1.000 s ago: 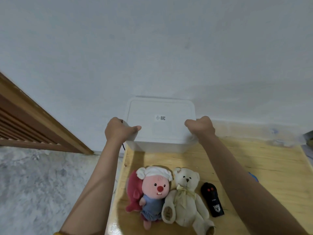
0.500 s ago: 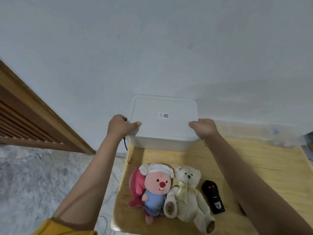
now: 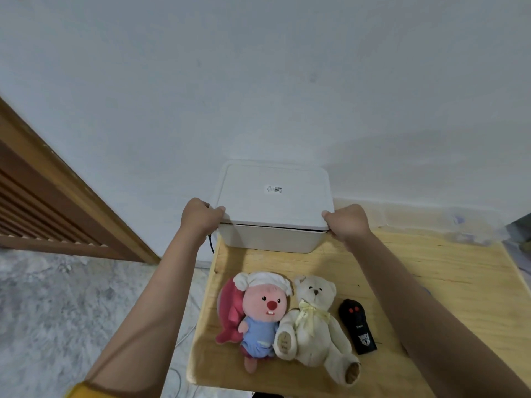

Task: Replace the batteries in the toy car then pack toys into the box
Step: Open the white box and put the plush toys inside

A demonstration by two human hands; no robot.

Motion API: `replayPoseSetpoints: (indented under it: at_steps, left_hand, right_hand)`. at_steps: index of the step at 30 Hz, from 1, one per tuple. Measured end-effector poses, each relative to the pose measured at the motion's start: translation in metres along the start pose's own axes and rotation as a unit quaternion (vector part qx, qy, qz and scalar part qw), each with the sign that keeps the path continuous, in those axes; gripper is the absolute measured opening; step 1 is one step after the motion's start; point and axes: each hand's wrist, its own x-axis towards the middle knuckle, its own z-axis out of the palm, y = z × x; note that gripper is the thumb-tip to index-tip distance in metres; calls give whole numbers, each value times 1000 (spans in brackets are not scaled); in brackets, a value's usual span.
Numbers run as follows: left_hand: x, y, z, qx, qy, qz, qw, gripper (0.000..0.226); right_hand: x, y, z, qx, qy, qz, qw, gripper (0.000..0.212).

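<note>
My left hand (image 3: 201, 216) is curled round the left end of the lid (image 3: 274, 193) and my right hand (image 3: 349, 224) round its right end, thumbs on top and fingers hooked under the rim. A half second ago the lid sat flush on the white box (image 3: 270, 239); now a thin dark gap runs along the front edge between lid and box body, so I read it as just unseated and starting to lift. The box itself looks to be where it was, at the far left of the tabletop (image 3: 431, 282) against the wall.

That tells me I am opening the box to begin packing. On the near side of the box, well apart from it, lie the pink plush in a white cap (image 3: 265, 308), a red plush (image 3: 231, 314) tucked behind its left side, and the cream teddy bear (image 3: 311, 323) touching its right side. Just right of the bear lies a black remote (image 3: 357, 326). I cannot see a toy car anywhere, so I cannot judge whether the battery step is done. Nothing has gone into the box yet.
</note>
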Motion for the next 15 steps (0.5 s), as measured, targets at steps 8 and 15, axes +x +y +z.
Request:
replayPoseSetpoints:
  at_steps: [8,15]
  left_hand:
    - [-17,-2,3,-103,12,-17,994,33]
    - [-32,-5,4,-161,20,-35,986,28]
  right_hand:
    - [-11,5,-5,49,0,-17,999,25]
    - [-15,4,-13,95,-48,0,994,14]
